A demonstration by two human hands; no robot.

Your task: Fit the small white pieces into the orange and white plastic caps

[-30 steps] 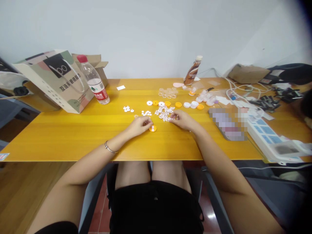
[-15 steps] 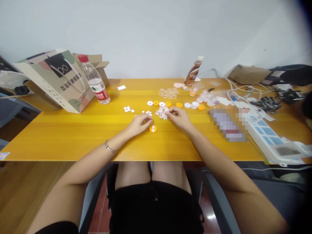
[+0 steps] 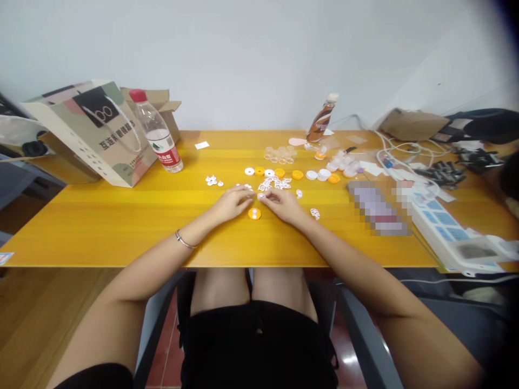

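Observation:
My right hand (image 3: 284, 205) pinches a small white openwork piece (image 3: 261, 196) between thumb and fingers, just beyond an orange disc. That orange disc (image 3: 254, 214), bearing small white parts in its middle, lies flat on the table between my hands. My left hand (image 3: 233, 203) rests to its left, thumb and fingers apart, with nothing visible in them. Small white round pieces (image 3: 238, 186) lie by its fingertips, partly covered. A loose pile of white openwork pieces with reddish markings (image 3: 279, 183) spreads beyond my right hand. Similar pieces (image 3: 315, 213) lie to its right.
Orange and white round caps (image 3: 297, 174) form a row behind the pile, with clear cups (image 3: 279, 155) farther back. More white bits (image 3: 213, 181) lie left. A water bottle (image 3: 162, 143), paper bag (image 3: 117, 140), coffee bottle (image 3: 323, 119) and power strip (image 3: 446, 227) stand around.
My right hand has moved left from the pile, now holding a white openwork piece near the orange disc. The pile has spread rightward, and a few pieces now lie beside my right hand.

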